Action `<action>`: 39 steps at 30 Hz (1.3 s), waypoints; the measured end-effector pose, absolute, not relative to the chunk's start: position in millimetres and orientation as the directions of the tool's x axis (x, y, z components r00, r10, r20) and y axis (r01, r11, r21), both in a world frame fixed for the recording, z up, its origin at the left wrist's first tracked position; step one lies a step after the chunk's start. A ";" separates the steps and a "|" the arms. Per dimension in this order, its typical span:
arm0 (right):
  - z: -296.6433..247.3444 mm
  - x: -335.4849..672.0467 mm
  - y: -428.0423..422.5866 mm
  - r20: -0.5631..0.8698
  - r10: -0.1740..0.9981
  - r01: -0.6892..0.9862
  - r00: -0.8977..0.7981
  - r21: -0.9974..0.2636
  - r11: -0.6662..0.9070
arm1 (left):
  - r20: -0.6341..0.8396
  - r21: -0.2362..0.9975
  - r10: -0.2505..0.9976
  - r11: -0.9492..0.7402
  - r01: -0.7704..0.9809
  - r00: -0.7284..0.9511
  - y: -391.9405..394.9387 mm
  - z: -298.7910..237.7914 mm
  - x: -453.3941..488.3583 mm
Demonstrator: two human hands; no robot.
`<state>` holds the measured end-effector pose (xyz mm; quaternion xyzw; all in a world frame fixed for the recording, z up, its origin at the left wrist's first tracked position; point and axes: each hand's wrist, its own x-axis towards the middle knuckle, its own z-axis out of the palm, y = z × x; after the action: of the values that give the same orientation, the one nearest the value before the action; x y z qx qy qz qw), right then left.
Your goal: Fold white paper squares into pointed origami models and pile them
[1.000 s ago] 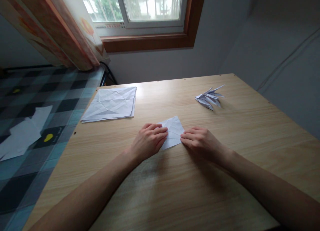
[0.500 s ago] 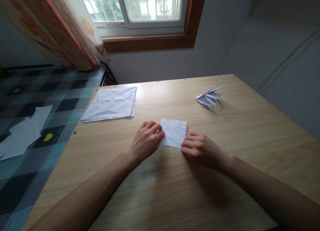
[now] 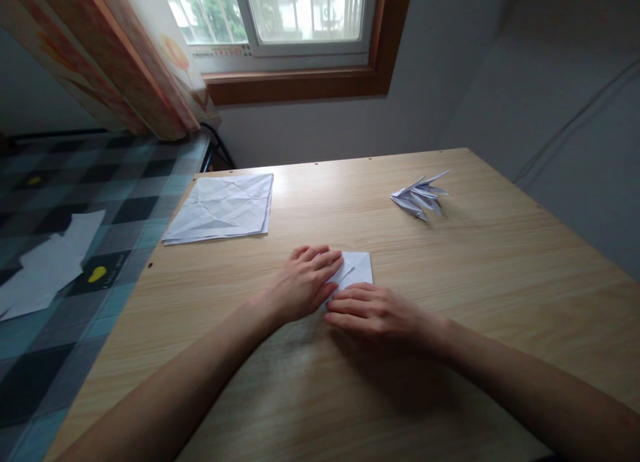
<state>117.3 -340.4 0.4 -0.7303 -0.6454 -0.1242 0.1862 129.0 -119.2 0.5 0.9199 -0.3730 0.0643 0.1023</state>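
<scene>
A small folded sheet of white paper (image 3: 361, 265) lies on the wooden table, with a creased flap on its upper face. My left hand (image 3: 306, 282) rests over its left part, fingers stretched out and pressing down, the thumb near the lower edge. At the near edge of the sheet is my right hand (image 3: 377, 311), its extended fingers pointing left, with the tips close to the left thumb. The right thumb is out of sight, and both hands cover the sheet's left and near edges.
Large creased white sheets (image 3: 225, 205) lie stacked at the table's far left. A spiky folded-paper piece (image 3: 419, 197) sits at the far right of the wooden table (image 3: 500, 262). Paper scraps (image 3: 55, 262) lie on the checked cloth (image 3: 135, 212) to the left, beyond the table edge.
My right hand has moved left along the near edge. My left hand has slid right onto the paper, its fingers straighter. The paper now shows a folded flap and sits slightly nearer.
</scene>
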 end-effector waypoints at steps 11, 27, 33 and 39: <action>-1.1 125.9 -353.8 0.451 0.864 0.974 0.224 -0.140 -0.179 | 0.148 0.210 -0.679 -0.689 -0.694 0.719 -114.6 1.0 130.0; -11.8 134.6 -352.9 0.486 0.624 0.778 0.611 -0.225 -0.587 | 0.109 0.231 -0.678 -0.694 -0.682 0.727 -113.7 0.9 130.1; -5.1 131.5 -348.8 0.551 0.778 0.918 0.303 0.050 -0.393 | 0.107 0.218 -0.682 -0.693 -0.687 0.723 -115.1 2.0 129.9; -3.8 130.5 -345.1 0.491 0.822 0.943 0.288 0.007 -0.334 | 0.090 0.197 -0.685 -0.700 -0.687 0.723 -114.1 1.2 130.2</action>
<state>130.5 -345.1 -3.8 -0.7894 -0.5589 -0.2093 0.1438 130.2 -114.1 1.2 0.9218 -0.3720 0.0048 0.1090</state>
